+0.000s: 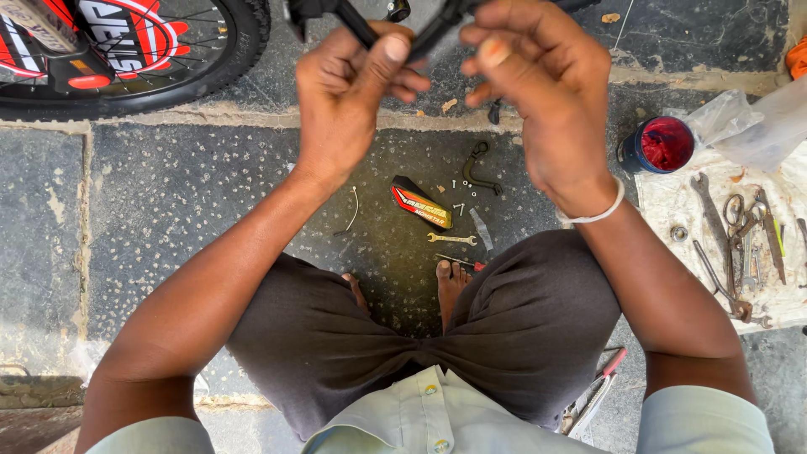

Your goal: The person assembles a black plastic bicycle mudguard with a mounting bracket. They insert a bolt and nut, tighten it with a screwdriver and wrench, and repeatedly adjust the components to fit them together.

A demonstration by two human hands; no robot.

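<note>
On the stone floor (pixel 168 219) lie one small spanner (pixel 451 240), one red-handled screwdriver (pixel 461 264) and one bicycle wheel (pixel 126 50). Above them, the left hand (pixel 349 97) and right hand (pixel 542 92) each grip one black metal bicycle part (pixel 357 21), held up near the top edge.

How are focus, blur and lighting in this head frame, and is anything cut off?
Head view: even daylight, soft shadows, no glare. The left hand and right hand are slightly motion-blurred around a black metal part, which the top edge cuts off. The floor items are sharp: small spanner, red grease tin. Wide-angle lens bends the paving joints.
</note>
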